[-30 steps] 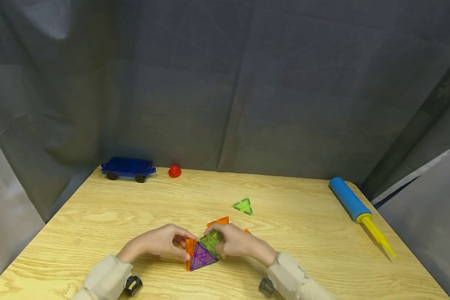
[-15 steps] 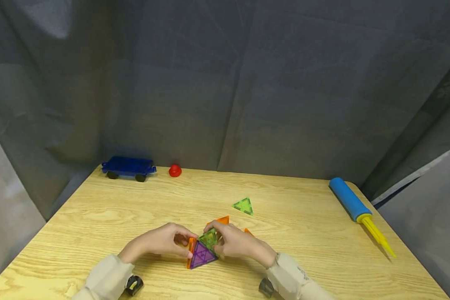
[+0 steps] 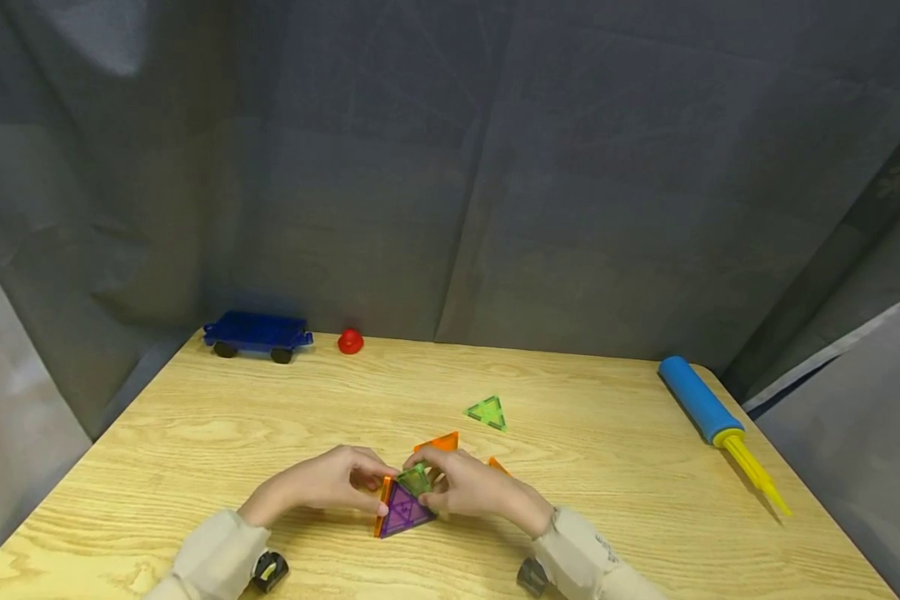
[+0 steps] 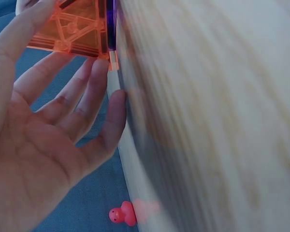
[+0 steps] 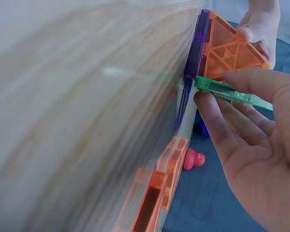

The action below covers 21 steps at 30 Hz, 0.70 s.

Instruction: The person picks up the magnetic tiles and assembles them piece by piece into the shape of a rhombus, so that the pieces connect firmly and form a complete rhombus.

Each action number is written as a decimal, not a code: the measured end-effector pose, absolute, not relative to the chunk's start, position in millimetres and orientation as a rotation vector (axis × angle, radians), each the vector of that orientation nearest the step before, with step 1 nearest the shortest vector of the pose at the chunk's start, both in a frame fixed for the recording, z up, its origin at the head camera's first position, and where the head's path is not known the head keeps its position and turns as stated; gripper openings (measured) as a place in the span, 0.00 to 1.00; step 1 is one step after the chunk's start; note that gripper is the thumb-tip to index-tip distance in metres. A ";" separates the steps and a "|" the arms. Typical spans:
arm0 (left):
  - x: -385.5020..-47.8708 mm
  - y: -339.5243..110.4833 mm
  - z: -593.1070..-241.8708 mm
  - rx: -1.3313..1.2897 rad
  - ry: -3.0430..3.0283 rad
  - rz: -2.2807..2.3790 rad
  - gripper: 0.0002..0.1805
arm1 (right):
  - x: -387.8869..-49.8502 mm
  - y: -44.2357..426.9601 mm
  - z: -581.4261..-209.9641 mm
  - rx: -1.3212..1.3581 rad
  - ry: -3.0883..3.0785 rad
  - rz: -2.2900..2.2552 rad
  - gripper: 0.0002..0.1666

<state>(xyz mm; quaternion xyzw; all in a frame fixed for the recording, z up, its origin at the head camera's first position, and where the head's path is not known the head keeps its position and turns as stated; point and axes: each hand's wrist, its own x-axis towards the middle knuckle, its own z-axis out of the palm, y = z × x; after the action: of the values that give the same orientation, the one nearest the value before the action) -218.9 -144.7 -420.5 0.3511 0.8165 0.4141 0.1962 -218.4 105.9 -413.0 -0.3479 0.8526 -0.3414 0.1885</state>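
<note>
A purple triangular tile (image 3: 405, 510) lies on the table between the hands. Along its left side an orange tile (image 4: 79, 26) stands upright; my left hand (image 3: 337, 481) holds it between thumb and fingers. In the right wrist view the orange tile (image 5: 229, 48) rises from the purple tile (image 5: 195, 48). My right hand (image 3: 472, 483) pinches a green triangular tile (image 5: 232, 92) between thumb and fingers, raised off the table, its near edge at the purple tile's side. Fingers partly cover the green tile (image 3: 414, 479) in the head view.
Orange tiles (image 3: 441, 442) lie just behind the right hand, one mostly hidden. Farther back is another green triangle (image 3: 489, 412). A blue wheeled cart (image 3: 257, 333) and a red toy (image 3: 350, 342) stand at the back left; a blue and yellow pump (image 3: 699, 400) lies at the right.
The right hand has tilted the green tile up from its flatter pose and shifted slightly left. The left hand has brought the orange tile more upright against the purple one.
</note>
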 end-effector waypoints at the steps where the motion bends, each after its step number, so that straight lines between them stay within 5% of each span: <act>1: -218.8 -144.6 -420.3 0.983 2.294 1.154 0.27 | -218.6 105.8 -413.1 -0.982 2.395 -0.960 0.24; 21: -217.6 -142.5 -416.2 0.998 2.325 1.127 0.27 | -217.7 104.9 -414.5 -1.019 2.357 -0.987 0.25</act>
<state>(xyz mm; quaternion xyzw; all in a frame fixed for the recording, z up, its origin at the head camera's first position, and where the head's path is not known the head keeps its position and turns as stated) -217.6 -142.5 -416.2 0.3541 0.8250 0.3998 0.1849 -217.7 104.9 -414.5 -0.3634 0.8404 -0.3521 0.1941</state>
